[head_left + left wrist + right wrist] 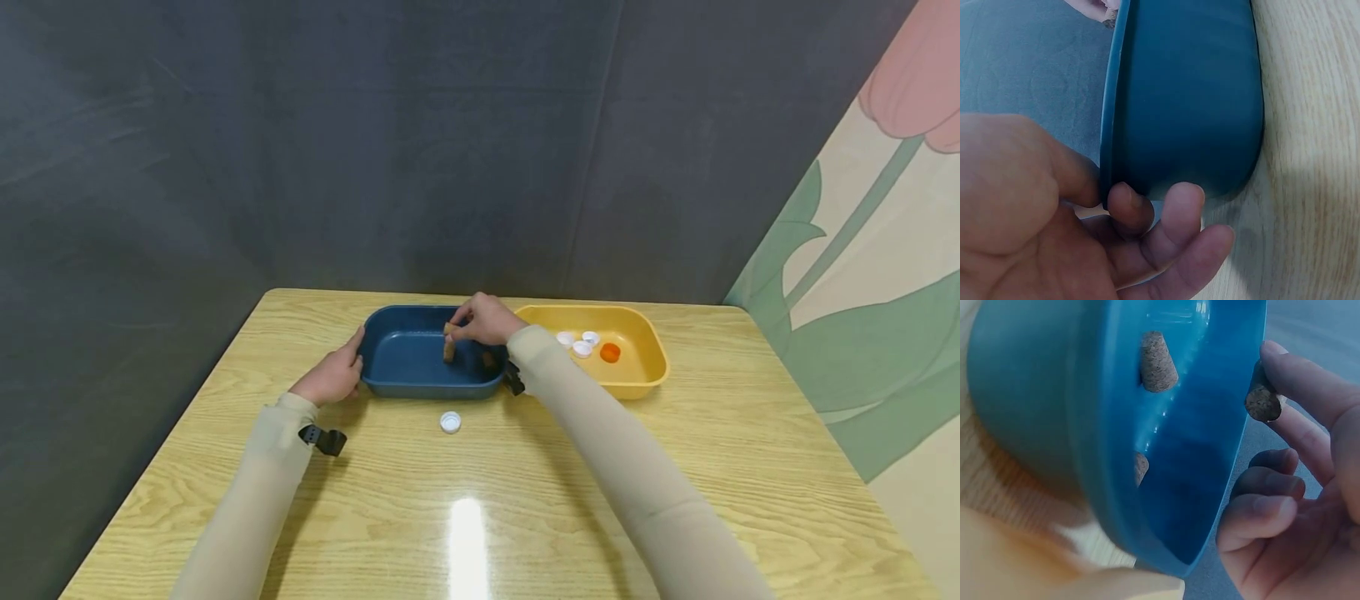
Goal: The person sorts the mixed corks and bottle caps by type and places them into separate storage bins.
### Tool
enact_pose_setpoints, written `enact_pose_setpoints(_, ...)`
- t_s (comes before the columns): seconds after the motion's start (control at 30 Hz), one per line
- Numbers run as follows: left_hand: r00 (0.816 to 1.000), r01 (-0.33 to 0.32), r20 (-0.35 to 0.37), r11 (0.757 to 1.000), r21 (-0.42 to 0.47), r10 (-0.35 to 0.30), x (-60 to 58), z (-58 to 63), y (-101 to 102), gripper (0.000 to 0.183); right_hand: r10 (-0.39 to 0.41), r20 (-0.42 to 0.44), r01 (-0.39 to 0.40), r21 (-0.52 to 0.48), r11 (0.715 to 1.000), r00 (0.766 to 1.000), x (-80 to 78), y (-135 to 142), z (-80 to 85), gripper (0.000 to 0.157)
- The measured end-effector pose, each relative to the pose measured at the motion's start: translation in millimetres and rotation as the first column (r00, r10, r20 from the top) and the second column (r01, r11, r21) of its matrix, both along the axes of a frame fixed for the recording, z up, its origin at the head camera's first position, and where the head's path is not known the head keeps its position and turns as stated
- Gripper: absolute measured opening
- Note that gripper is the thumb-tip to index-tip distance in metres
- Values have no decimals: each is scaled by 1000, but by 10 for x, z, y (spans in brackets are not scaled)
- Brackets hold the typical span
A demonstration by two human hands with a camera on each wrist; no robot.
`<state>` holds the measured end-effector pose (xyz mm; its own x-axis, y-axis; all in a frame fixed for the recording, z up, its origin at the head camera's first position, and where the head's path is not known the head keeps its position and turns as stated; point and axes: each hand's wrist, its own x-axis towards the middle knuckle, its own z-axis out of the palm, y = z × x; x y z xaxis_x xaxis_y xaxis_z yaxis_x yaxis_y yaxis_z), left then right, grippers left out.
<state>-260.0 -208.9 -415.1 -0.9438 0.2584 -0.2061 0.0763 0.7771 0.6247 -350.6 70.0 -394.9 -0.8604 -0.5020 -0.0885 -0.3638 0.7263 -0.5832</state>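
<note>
At the left end of a dark blue tray [420, 391], my left hand [334, 375] grips the rim. The left wrist view has the thumb over the edge and the fingertips [1184, 197] against the outer wall. My right hand [489, 320] pinches a cork stopper [1264, 402] between thumb and forefinger, above the tray. Its other fingers are loosely bent. Inside the tray are two more cork stoppers, one [1159, 362] tapered and the other [1140, 469] partly hidden by the near wall in the right wrist view.
A yellow tray [654, 379] stands just right of the blue one, with several white caps [582, 349] and an orange cap [610, 352] in it. One white bottle cap [450, 422] lies on the wooden table [375, 517] in front. A dark curtain [450, 167] hangs behind.
</note>
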Motion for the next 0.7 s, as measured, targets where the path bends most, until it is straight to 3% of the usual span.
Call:
enact_pose_setpoints(0.2, 999, 26, -22, 999, 20, -25, 25, 28, -7, 60, -12, 1, 12, 12, 1000, 1000, -15, 3, 0, 26)
enact_pose_setpoints(0.7, 1000, -4, -7, 1000, -6, 4, -27, -31, -4, 60, -8, 2, 8, 42, 999, 1000, -14, -16, 0, 26)
